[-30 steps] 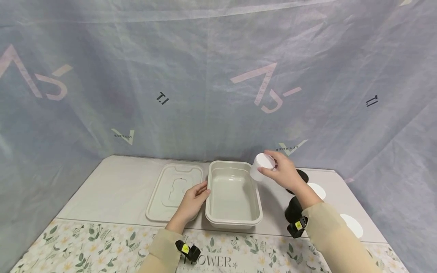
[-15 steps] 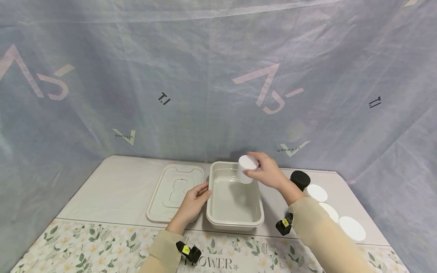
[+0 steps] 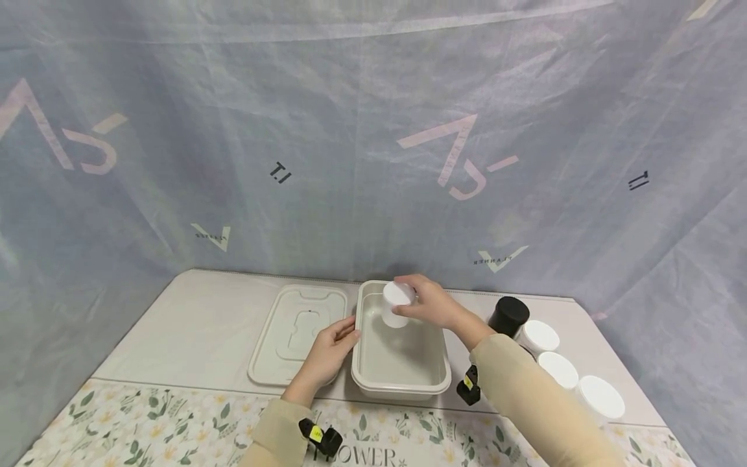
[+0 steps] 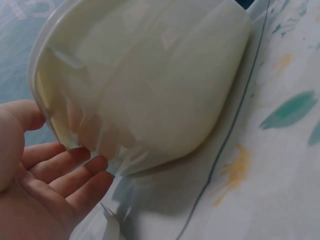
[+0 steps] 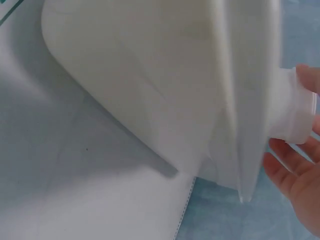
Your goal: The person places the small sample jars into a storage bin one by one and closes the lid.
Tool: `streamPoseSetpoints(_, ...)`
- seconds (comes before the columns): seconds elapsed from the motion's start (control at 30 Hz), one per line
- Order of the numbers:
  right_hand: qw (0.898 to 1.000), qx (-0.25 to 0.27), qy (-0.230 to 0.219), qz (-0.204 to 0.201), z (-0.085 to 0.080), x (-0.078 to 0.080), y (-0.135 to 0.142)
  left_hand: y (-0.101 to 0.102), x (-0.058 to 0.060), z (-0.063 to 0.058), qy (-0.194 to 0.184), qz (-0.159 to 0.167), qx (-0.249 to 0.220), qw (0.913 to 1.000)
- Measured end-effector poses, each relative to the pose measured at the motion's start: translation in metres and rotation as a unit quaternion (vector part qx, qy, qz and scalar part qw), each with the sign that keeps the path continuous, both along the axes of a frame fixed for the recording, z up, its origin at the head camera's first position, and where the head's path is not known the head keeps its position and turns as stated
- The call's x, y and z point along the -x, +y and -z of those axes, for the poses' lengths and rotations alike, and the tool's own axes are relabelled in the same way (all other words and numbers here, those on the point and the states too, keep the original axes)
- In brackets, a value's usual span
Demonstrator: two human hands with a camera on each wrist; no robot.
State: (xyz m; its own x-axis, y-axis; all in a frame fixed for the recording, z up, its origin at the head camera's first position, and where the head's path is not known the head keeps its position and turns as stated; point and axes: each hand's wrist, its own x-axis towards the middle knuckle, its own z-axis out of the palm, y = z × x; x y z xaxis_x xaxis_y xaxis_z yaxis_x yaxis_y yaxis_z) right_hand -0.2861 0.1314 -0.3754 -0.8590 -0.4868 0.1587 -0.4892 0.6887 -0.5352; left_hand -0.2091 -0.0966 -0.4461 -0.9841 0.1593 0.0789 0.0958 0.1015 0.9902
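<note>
In the head view, my right hand (image 3: 432, 303) holds a white round jar (image 3: 397, 316) by its upper part, thumb on the near side. The jar is over the back left part of a cream plastic tub (image 3: 403, 388), its lower end within the rim's outline. The right wrist view shows the jar's wide top (image 5: 303, 107) beyond the tub's rim. My left hand (image 3: 328, 350) is at the tub's left side. Seen from the left wrist, its fingers (image 4: 82, 172) lie loosely against the outer wall and the thumb tip meets the rim.
A flat cream lid (image 3: 268, 350) lies left of the tub. On the right stand a black jar (image 3: 509, 314) and several white jars (image 3: 557, 370), partly hidden by my right sleeve (image 3: 537, 395). A grey cloth (image 3: 350, 162) hangs behind the table.
My right hand has carried the white jar left and lower, from the tub's right rim to over its back left part. The left hand stays at the tub's side.
</note>
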Motion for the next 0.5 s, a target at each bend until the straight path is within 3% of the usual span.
streamPoseSetpoints(0.2,0.999,-0.032,-0.004,-0.017,0.005,0.003,-0.012,-0.002,0.008,0.016,0.005,0.003,-0.012,0.9999)
streamPoseSetpoints(0.5,0.996,-0.082,-0.003,-0.042,0.016,0.008,-0.023,-0.002,0.008,0.015,0.003,0.001,-0.008,1.0000)
